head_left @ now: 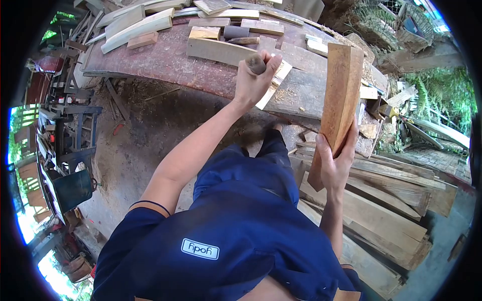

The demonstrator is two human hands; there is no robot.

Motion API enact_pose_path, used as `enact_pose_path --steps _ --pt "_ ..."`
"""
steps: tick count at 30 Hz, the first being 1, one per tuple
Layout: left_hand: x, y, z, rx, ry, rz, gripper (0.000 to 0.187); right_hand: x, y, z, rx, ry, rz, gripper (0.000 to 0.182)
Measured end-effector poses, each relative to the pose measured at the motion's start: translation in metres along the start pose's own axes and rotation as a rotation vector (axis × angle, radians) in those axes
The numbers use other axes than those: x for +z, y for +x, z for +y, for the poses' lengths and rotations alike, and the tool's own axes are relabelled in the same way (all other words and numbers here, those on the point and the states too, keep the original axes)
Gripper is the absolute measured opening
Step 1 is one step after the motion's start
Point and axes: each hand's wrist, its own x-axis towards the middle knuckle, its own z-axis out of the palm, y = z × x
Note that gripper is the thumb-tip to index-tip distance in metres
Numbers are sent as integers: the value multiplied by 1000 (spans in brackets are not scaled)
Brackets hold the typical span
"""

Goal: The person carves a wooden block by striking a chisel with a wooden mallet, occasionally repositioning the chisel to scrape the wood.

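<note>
My left hand (251, 83) is closed around the round wooden handle of a chisel (256, 63), seen nearly end-on with its blade hidden below the fist. Under and beside that hand lies a pale wood piece (272, 93) with dark cut marks, at the bench's front edge. My right hand (336, 163) grips the lower part of a long, thick brown wooden block (343, 90). The block stands tilted up, to the right of the chisel and apart from it.
The worn reddish workbench (150, 65) carries several boards, offcuts and wood shavings (286, 94). A dark cylinder (236, 32) lies behind my left hand. Stacked planks (386, 215) fill the floor on the right. A dark green container (73, 191) stands at the left.
</note>
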Motion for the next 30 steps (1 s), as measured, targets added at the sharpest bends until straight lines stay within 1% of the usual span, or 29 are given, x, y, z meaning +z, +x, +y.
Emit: enact_pose_path --steps 2,4,5,6,7,8,10,11,12,13,14,15,16,18,19,20,22,23,24,26,28,30 --pt "1 -5 -6 12 84 -11 37 -1 0 0 -14 -30 -3 81" --pt "7 -6 -3 28 51 -7 36 -2 1 -2 -64 -40 -28 81" --pt "8 -10 0 38 111 -59 34 -2 1 -5 -65 -36 -35 81" --pt "10 -14 5 48 170 -111 32 -4 0 -9 -62 53 -12 82" --pt "15 -19 4 104 180 -123 31 -6 -1 -15 -58 141 12 82" --pt "19 -23 4 102 182 -121 31 -7 -2 -26 -76 190 45 83" --pt "24 -28 3 253 293 -217 28 -2 -11 -17 -146 452 81 83" --pt "21 -30 -7 304 344 -296 15 1 -10 -16 -148 453 81 83" --pt "22 -33 -17 306 341 -293 15 3 -7 -15 -238 162 -38 83" --pt "26 -36 -25 377 211 -271 13 5 -4 -16 -323 -132 -155 83" --pt "28 -40 -32 445 82 -248 16 8 -1 -21 -225 -168 -261 84" --pt "27 -43 -25 406 121 -244 17 7 -3 -22 -241 -165 -252 86" --pt "23 -39 -21 412 132 -233 17 8 -6 -23 -260 -155 -248 87" --pt "21 -43 -13 442 178 -262 21 9 -15 -13 -326 -19 -120 90" --pt "19 -45 -11 377 195 -316 22 11 -14 -8 -438 -2 -51 91" --pt "20 -45 -12 378 192 -317 22 11 -13 -10 -438 -5 -49 91" --pt "25 -45 -13 400 73 -215 21 12 -8 -23 -125 -120 -263 89" --pt "20 -39 -14 316 81 -235 17 13 -6 -18 -156 -123 -223 87" --pt "20 -28 -12 358 143 -188 12 14 -2 -17 -162 -117 -224 87" --pt "12 -8 -3 60 28 -30 25 13 -1 -14 -127 -97 -122 84" --pt "-1 8 0 18 -38 4 34 9 -2 -5 -129 -74 -94 82" --pt "-1 12 -2 52 -68 6 37 4 -3 3 -144 -112 -42 82"
